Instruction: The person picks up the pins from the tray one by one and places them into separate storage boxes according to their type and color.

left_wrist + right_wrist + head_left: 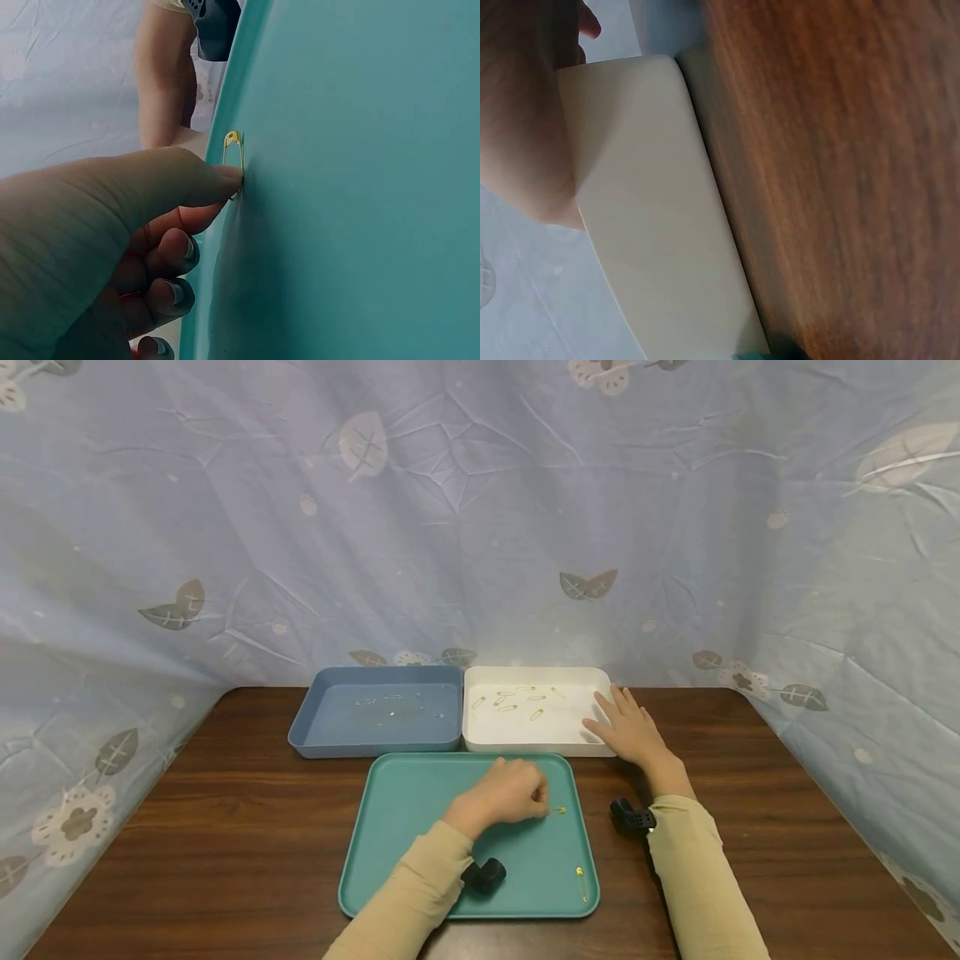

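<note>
My left hand [510, 791] is over the teal tray [412, 802], pinching a gold safety pin [233, 138] between thumb and forefinger. The pin's gold cap sticks out past the thumb, and its other end is partly covered by the fingers. Another gold safety pin [581, 883] lies near the tray's right edge. With fingers spread, my right hand [633, 731] reaches over the right wall of the white tray [540, 749]. Several gold safety pins [508, 707] lie scattered inside that tray. The right wrist view shows mostly the tray's outer wall [652, 202].
A blue tray [375, 749] stands left of the white one, holding several small silvery pieces [392, 714], too small to identify. Both trays sit behind the teal tray on a dark wood table [225, 827]. A patterned curtain [450, 527] hangs behind.
</note>
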Action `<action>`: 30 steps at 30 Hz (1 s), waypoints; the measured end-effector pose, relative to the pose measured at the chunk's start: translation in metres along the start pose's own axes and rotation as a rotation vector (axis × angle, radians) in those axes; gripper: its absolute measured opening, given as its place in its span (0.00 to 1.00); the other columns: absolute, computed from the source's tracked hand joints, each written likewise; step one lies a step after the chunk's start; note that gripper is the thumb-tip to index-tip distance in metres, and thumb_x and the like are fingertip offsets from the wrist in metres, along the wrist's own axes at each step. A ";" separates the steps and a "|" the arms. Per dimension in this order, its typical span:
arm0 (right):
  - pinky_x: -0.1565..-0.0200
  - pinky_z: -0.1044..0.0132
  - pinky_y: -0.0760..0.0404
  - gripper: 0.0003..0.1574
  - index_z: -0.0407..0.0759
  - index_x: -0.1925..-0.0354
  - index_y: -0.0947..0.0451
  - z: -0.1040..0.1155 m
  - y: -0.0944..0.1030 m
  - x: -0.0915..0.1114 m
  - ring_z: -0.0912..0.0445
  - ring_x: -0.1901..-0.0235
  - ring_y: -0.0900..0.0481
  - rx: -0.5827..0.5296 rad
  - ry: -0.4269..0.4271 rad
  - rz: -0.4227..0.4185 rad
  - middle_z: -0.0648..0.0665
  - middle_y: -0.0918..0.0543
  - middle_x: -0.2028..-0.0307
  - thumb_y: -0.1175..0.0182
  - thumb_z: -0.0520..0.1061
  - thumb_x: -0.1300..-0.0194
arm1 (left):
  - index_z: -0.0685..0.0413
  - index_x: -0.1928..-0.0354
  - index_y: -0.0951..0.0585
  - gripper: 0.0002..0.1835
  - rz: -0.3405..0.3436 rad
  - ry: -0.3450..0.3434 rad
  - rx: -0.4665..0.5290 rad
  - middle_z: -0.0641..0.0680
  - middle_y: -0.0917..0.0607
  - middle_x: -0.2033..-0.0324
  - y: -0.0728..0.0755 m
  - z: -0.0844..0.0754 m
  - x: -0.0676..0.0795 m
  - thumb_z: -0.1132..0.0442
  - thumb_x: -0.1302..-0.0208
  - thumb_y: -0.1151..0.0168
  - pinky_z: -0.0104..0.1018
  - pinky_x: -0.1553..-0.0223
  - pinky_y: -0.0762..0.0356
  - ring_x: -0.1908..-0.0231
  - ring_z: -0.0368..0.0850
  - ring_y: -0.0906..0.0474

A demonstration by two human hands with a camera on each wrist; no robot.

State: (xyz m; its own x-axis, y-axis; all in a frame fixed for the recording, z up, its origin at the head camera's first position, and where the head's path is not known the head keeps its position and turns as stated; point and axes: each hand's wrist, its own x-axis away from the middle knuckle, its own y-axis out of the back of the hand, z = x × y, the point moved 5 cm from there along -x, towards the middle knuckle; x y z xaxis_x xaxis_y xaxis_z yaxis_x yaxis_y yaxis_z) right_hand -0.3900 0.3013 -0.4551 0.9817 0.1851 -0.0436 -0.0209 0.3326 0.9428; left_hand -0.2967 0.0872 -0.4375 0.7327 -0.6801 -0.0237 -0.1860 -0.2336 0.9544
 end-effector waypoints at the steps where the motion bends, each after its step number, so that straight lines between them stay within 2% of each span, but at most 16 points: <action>1: 0.30 0.31 0.56 0.48 0.43 0.24 0.52 0.000 0.000 0.000 0.35 0.24 0.62 0.005 -0.003 0.000 0.32 0.59 0.23 0.59 0.69 0.28 | 0.39 0.81 0.20 0.10 -0.003 -0.002 0.000 0.36 0.23 0.81 0.000 0.000 0.000 0.56 0.43 0.33 0.31 0.67 0.41 0.76 0.32 0.32; 8: 0.30 0.31 0.57 0.46 0.43 0.24 0.52 -0.001 0.000 0.001 0.35 0.24 0.62 0.002 -0.007 0.004 0.32 0.59 0.23 0.58 0.67 0.27 | 0.40 0.80 0.20 0.08 -0.010 -0.001 -0.006 0.37 0.23 0.81 0.003 0.001 0.001 0.59 0.46 0.34 0.31 0.67 0.42 0.76 0.33 0.32; 14: 0.30 0.31 0.56 0.46 0.43 0.24 0.52 -0.001 -0.001 0.000 0.35 0.24 0.62 0.010 -0.006 0.005 0.32 0.59 0.23 0.59 0.68 0.27 | 0.40 0.81 0.21 0.08 -0.057 0.001 -0.026 0.38 0.23 0.80 0.012 0.005 0.003 0.60 0.48 0.35 0.31 0.69 0.44 0.76 0.34 0.33; 19: 0.30 0.31 0.58 0.47 0.43 0.24 0.52 -0.003 -0.003 -0.002 0.35 0.24 0.63 -0.002 0.000 0.004 0.32 0.59 0.23 0.59 0.69 0.27 | 0.40 0.79 0.19 0.06 -0.100 -0.007 -0.073 0.39 0.21 0.78 0.018 0.008 0.001 0.59 0.48 0.36 0.31 0.69 0.38 0.75 0.34 0.31; 22: 0.31 0.30 0.58 0.50 0.43 0.24 0.51 -0.004 -0.002 -0.001 0.35 0.24 0.63 -0.035 0.016 -0.006 0.33 0.60 0.23 0.60 0.72 0.29 | 0.41 0.78 0.18 0.05 -0.124 -0.007 -0.102 0.40 0.21 0.76 0.023 0.008 -0.002 0.59 0.48 0.36 0.33 0.69 0.37 0.74 0.35 0.30; 26: 0.32 0.29 0.57 0.53 0.44 0.24 0.50 -0.002 0.000 0.001 0.35 0.24 0.62 -0.060 0.038 -0.023 0.33 0.59 0.23 0.62 0.76 0.32 | 0.41 0.76 0.17 0.04 -0.141 -0.001 -0.140 0.41 0.22 0.74 0.031 0.009 -0.005 0.59 0.46 0.36 0.32 0.69 0.40 0.73 0.36 0.31; 30: 0.31 0.30 0.58 0.48 0.43 0.24 0.50 -0.001 0.000 0.002 0.35 0.24 0.63 -0.035 0.012 -0.005 0.33 0.59 0.23 0.59 0.70 0.28 | 0.42 0.75 0.18 0.04 -0.162 -0.007 -0.172 0.42 0.22 0.74 0.039 0.010 -0.008 0.59 0.45 0.37 0.32 0.70 0.42 0.74 0.38 0.31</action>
State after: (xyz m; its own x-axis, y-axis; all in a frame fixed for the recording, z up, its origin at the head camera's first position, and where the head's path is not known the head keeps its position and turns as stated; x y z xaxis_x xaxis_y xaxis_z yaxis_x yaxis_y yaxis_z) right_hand -0.3884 0.3023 -0.4550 0.9795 0.1946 -0.0522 -0.0231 0.3660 0.9303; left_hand -0.3162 0.0767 -0.4033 0.7393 -0.6482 -0.1823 0.0483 -0.2189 0.9745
